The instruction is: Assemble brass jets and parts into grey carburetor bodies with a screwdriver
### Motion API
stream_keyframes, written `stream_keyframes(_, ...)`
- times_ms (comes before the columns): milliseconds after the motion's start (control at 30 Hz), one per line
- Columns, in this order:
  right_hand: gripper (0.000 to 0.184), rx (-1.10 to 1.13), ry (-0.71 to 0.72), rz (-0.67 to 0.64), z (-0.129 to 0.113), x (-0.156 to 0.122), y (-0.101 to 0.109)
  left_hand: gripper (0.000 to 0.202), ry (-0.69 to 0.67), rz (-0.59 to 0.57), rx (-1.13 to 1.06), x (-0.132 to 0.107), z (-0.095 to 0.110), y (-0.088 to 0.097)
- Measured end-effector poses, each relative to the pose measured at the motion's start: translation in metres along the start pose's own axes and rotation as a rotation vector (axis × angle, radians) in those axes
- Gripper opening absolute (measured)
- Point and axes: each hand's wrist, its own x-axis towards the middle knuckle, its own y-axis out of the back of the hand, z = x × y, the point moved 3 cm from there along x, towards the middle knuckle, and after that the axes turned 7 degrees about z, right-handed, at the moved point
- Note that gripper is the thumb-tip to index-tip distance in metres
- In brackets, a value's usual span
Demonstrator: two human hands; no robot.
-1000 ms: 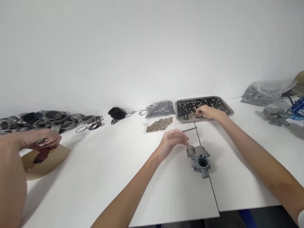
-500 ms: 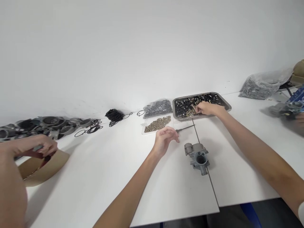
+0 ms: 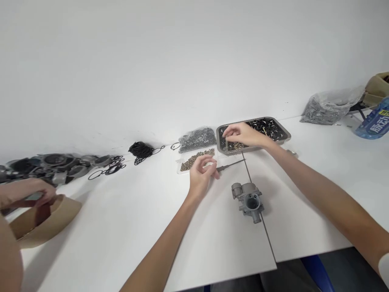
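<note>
My right hand (image 3: 238,134) hovers above the left part of a metal tray (image 3: 287,140), its fingers pinched. A small brass-coloured piece (image 3: 226,143), blurred, seems to hang from the fingertips. Black clips and brass-coloured screws (image 3: 238,145) fill the tray. My left hand (image 3: 202,172) is curled with thumb and fingers close together, in front of a box of small brass parts (image 3: 194,161); what they hold, if anything, cannot be made out. Beside it a thin screwdriver (image 3: 229,165) lies on the table, its handle end partly hidden. Nearer me stands a grey carburetor (image 3: 251,201).
A bag of small metal parts (image 3: 197,139) and black rubber rings (image 3: 141,150) lie along the wall. Carburetor parts (image 3: 57,164) are heaped at left. Another person's hand (image 3: 42,190) reaches into a tan container (image 3: 57,223). At right are a bag (image 3: 322,109) and blue bottle (image 3: 373,123).
My right hand has lifted from the screws and moved left over the tray. My left hand's fingers have drawn closer together. The view has shifted slightly; the co-worker's hand at right has left view.
</note>
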Motion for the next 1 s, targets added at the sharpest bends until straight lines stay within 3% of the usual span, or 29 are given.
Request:
stream_keyframes(133, 0.021, 0.115, -0.017, -0.108, -0.022, -0.006, -0.041, 0.046, -0.125, 0.054, 0.125, -0.001, 0.007, -0.001)
stream_keyframes(267, 0.02, 0.094, -0.01, -0.192, -0.032, -0.014, -0.06, 0.038, -0.122, 0.023, 0.16, -0.002, 0.004, 0.0)
stream_keyframes(400, 0.021, 0.007, 0.032, -0.176, -0.018, -0.012, -0.052, 0.041, -0.061, -0.043, 0.135, -0.004, 0.0, 0.0)
stream_keyframes(600, 0.022, -0.373, -0.078, 0.19, 0.043, -0.008, -0.019, 0.035, -0.007, -0.108, 0.129, -0.007, -0.003, -0.007)
stream_keyframes(767, 0.029, -0.475, -0.1, 0.177, 0.057, -0.011, -0.019, 0.029, -0.058, -0.066, 0.149, -0.007, -0.002, -0.009)
stream_keyframes(900, 0.022, -0.449, -0.09, 0.141, 0.057, -0.007, -0.021, 0.019, -0.158, -0.004, 0.27, -0.006, -0.002, -0.005)
stream_keyframes(1000, 0.017, -0.392, -0.134, 0.142, 0.061, -0.005, -0.021, 0.018, -0.138, 0.005, 0.262, -0.006, -0.003, -0.004)
